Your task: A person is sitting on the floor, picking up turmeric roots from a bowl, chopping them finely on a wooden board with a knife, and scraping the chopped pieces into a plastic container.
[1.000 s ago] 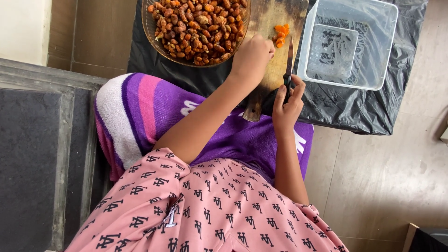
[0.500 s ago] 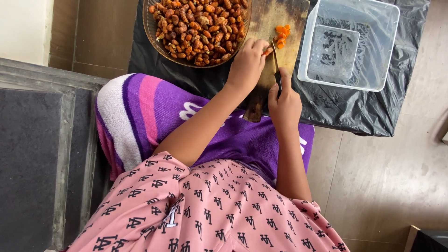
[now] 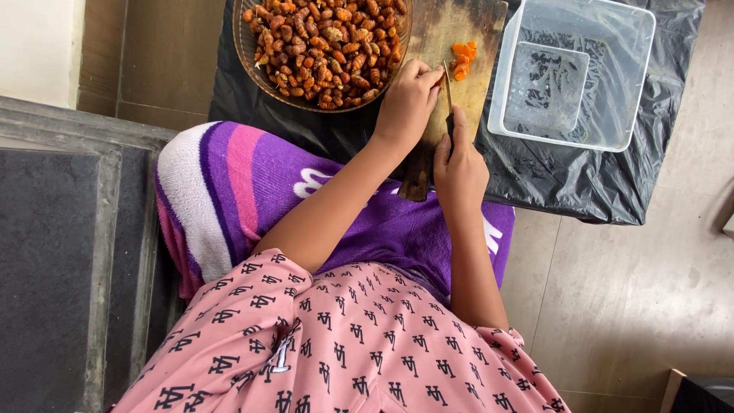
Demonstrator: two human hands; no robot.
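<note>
My right hand grips the black handle of a knife, whose blade stands edge-down on a wooden cutting board. My left hand presses down on the board right beside the blade; what lies under its fingers is hidden. A small heap of cut orange pieces lies on the board just past the blade. A round bowl to the left of the board is full of brown-orange roots.
A clear plastic tub with a smaller clear tub inside stands right of the board. All rest on a black plastic sheet on a tiled floor. A purple striped towel covers my lap.
My right hand has brought the knife left and forward, up against my left hand. The left hand shifted slightly down the board.
</note>
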